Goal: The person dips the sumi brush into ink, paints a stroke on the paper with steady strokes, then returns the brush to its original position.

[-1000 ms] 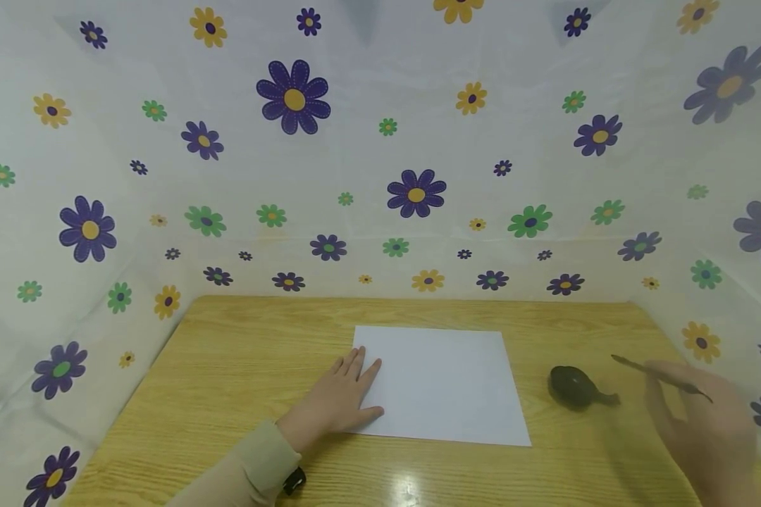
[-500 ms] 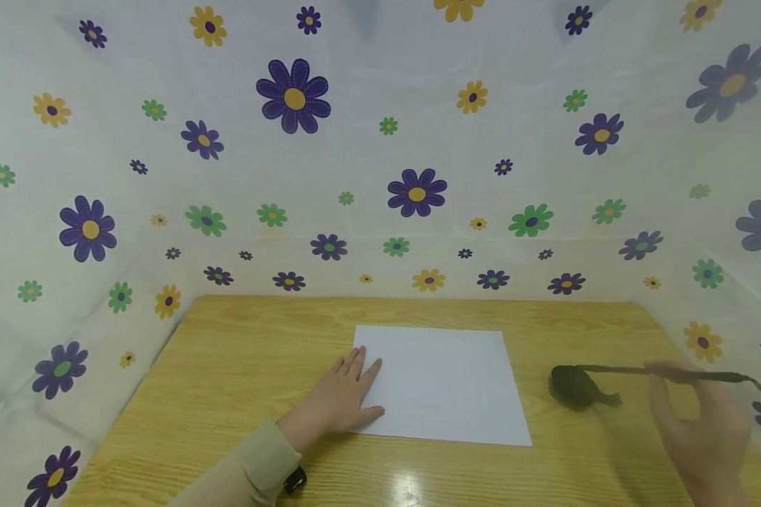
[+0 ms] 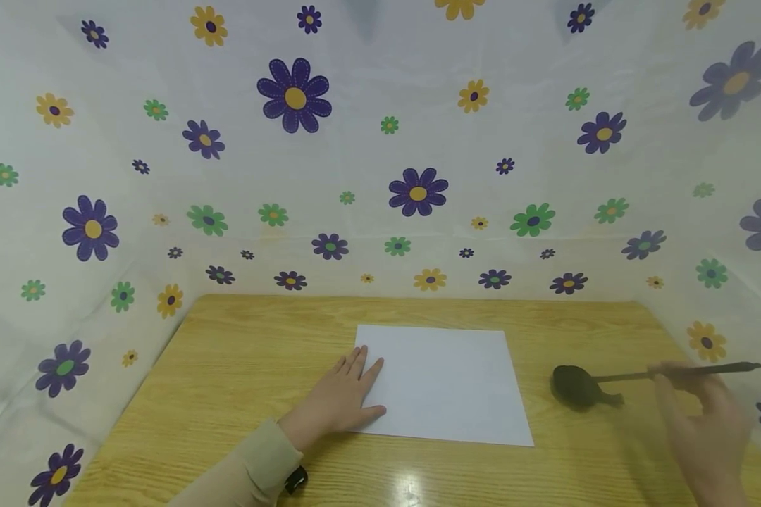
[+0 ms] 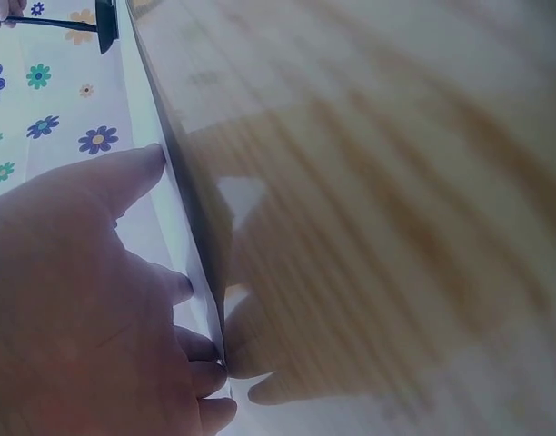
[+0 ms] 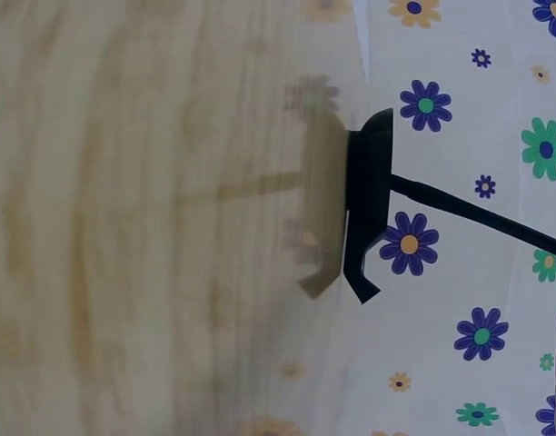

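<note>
My left hand (image 3: 335, 400) rests with spread, straight fingers on the left edge of a blank white sheet of paper (image 3: 447, 387). To the right of the sheet, a dark rounded ink dish (image 3: 573, 389) with a short tab stands on the table. My right hand (image 3: 704, 426) pinches a slim dark writing brush (image 3: 624, 377) with a loop at its rear end. In the right wrist view the front of the brush (image 5: 482, 214) meets the rim of the dish (image 5: 369, 173), which hides its tip. The left wrist view shows the left hand (image 4: 78, 282) at the sheet's edge.
A wooden table (image 3: 241, 366) carries everything. White sheeting (image 3: 355, 155) printed with purple, green and yellow flowers walls in the back and both sides. A small black device (image 3: 296, 480) sits at my left wrist.
My right hand has swung the brush round: one second ago it slanted beside the dish, now it lies nearly level with its front at the dish. My left hand and the paper stay put.
</note>
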The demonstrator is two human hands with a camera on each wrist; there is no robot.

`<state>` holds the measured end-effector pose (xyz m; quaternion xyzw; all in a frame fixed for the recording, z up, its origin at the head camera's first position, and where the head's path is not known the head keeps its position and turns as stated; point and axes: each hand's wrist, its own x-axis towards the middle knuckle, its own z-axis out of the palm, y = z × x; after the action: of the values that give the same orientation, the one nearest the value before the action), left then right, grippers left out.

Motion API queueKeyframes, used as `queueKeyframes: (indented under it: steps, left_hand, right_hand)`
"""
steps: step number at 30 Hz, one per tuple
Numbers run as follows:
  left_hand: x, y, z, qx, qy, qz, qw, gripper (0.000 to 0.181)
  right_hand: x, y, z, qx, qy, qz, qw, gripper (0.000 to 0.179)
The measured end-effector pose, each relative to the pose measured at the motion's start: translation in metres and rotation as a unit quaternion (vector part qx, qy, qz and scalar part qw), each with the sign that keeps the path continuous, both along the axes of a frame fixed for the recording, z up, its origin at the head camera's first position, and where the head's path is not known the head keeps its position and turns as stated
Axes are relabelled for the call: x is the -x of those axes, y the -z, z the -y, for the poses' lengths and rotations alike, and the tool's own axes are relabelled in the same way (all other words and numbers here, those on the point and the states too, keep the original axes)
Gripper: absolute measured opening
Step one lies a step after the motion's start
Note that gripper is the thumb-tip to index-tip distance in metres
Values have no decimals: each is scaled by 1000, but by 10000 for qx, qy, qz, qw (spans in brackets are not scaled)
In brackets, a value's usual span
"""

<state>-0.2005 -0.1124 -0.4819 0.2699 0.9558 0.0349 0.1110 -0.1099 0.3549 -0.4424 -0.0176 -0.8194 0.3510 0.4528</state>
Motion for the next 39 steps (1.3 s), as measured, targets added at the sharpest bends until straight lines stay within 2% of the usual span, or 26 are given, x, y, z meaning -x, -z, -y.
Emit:
queueKeyframes:
  steps: [2,5,8,10,12,15,18,23,28,31,39]
  left_hand:
    - [0,-1,0,-2,5,-10,10000,85]
    - [0,-1,0,33,20,-15,10000,85]
    - [0,-2,0,67,43,-26,10000,85]
    - [0,-2,0,80,47,-26,10000,85]
    - [0,-1,-1,91,50,-27,9999,85]
    - [1,1,-1,106,51,-40,9999,85]
    - [2,2,-1,126,50,-52,9999,85]
    - [2,2,-1,127,71,-18,9999,85]
    - [0,0,-2,93,130,-13,9999,86]
    - [-1,0,-2,120,153,-74,9998,86]
    - [-1,3,-3,170,178,-64,9997,85]
  right_hand:
    - [0,1,0,230,46,197,9995,34]
    - [2,4,-1,552,29,365,9978,41]
    - [5,5,-2,834,104,526,9951,28]
    - [6,6,-4,1088,296,797,9904,26]
    - [7,4,-7,1459,473,1210,9807,24]
    - [7,2,-12,2004,735,1898,9583,24]
    - [5,0,-15,2259,828,2298,9430,19]
    - [3,-4,-15,2392,883,2546,9328,17]
    - [5,-9,-13,2169,1154,2899,9250,16]
    - [5,-10,-13,2048,1266,2966,9242,20]
    - [5,-9,-16,2142,1318,2968,9212,20]
